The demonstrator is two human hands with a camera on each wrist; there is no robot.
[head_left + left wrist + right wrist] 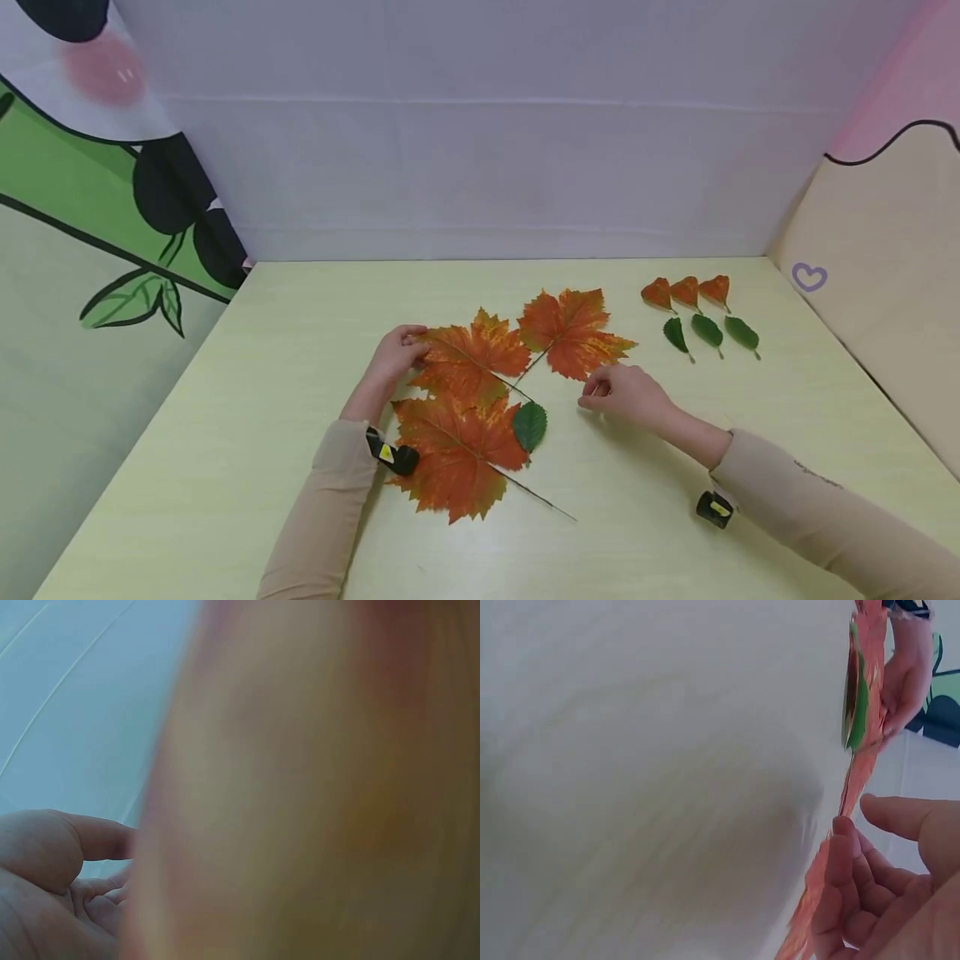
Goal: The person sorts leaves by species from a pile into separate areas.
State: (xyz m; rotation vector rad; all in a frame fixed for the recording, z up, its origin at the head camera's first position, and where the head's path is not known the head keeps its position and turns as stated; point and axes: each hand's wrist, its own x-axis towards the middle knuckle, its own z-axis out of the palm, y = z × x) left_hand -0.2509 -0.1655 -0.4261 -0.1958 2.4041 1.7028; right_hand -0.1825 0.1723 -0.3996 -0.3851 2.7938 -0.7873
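Observation:
Three large orange artificial maple leaves lie on the table: an upper-left leaf [468, 358], a lower leaf [453, 454] and an upper-right leaf [573, 329]. My left hand [393, 358] pinches the left edge of the upper-left leaf; its fingertips are partly hidden. In the left wrist view a blurred leaf [300, 780] covers much of the frame beside the hand. A small green leaf [530, 427] overlaps the lower leaf's right edge. Just below the upper-right leaf, my right hand [626, 396] has loosely bent fingers, thumb and fingertips [843, 826] apart, with nothing between them.
Toward the back right of the pale table [285, 467], three small orange leaves [685, 292] form a row above three small green leaves [707, 331]. A white back panel [487, 183] and printed side panels [885, 275] border the table. Thin stems cross between the big leaves.

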